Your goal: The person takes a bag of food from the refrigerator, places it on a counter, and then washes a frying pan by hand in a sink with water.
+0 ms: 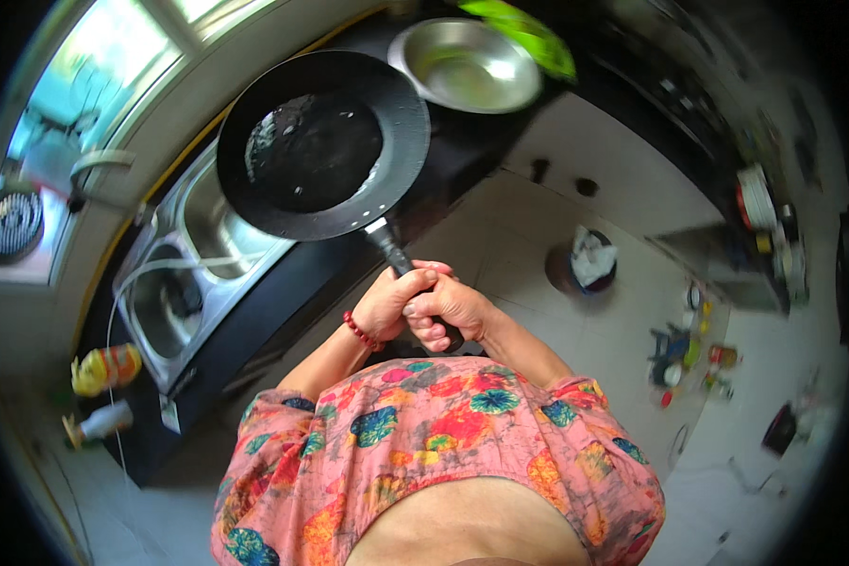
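A large black wok (403, 163) is held out over the counter and the near edge of the sink by its long handle. A shiny pool of clear liquid (318, 152) covers its bottom. Both hands wrap the black handle close to my body. My left hand (385, 301), with a red bead bracelet at the wrist, grips the part nearer the pan. Overlapping it, my right hand (452, 308) grips toward the handle's end, which sticks out below the fingers. Beyond the wok's right rim sits a metal basin (467, 67) with a little yellowish liquid in it.
A double stainless steel sink (215, 212) with a pale hose is set in the black counter (254, 318). A green bag (537, 39) lies behind the basin. Two bottles (106, 369) stand at the left. On the floor are a bin (594, 262) and several small jars (721, 356).
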Demonstrator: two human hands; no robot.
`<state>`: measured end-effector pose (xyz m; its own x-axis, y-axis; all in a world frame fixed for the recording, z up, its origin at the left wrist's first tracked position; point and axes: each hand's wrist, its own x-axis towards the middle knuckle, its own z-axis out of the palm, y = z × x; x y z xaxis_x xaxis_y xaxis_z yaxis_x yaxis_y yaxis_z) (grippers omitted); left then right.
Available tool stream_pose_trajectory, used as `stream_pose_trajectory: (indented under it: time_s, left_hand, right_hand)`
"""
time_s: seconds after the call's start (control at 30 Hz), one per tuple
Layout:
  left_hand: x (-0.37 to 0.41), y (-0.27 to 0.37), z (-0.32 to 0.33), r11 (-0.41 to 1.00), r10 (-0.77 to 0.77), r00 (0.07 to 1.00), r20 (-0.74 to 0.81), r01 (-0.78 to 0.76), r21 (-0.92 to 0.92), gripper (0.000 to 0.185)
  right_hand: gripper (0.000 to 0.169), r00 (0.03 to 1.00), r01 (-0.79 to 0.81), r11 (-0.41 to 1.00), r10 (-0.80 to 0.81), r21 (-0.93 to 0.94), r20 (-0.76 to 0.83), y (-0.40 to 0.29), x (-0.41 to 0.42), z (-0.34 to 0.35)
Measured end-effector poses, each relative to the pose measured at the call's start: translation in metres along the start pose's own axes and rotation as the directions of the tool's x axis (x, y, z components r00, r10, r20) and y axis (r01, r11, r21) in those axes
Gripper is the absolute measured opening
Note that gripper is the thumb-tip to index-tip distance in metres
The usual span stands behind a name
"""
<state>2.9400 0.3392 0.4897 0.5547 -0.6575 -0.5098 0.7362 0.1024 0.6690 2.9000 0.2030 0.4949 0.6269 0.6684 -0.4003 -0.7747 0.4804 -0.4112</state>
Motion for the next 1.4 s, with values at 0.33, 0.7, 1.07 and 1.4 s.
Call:
stream_pose_trajectory:
  time_s: [0.33, 0.7, 1.07, 1.4]
  left_hand:
    - [0.101, -0.089, 0.195, 0.995, -0.077, 0.977, 0.2, 0.062, 0.08, 0.031]
    - [0.236, -0.163, 0.379, 0.937, -0.297, 0.851, 0.432, 0.173, 0.303, 0.036]
    - [0.429, -0.168, 0.528, 0.936, -0.332, 0.741, 0.584, 0.18, 0.303, 0.032]
    - [0.62, -0.118, 0.627, 0.957, -0.171, 0.811, 0.559, 0.002, 0.289, 0.032]
  right_hand:
    - [0.02, 0.95, 0.305, 0.95, -0.297, 0.068, -0.1, -0.006, -0.209, -0.111]
    - [0.026, 0.801, 0.573, 0.804, -0.51, 0.159, -0.313, -0.027, -0.394, -0.225]
    - [0.026, 0.693, 0.674, 0.735, -0.593, 0.077, -0.41, -0.152, -0.51, -0.36]
    - [0.023, 0.722, 0.688, 0.713, -0.653, 0.135, -0.229, -0.326, -0.565, -0.502]
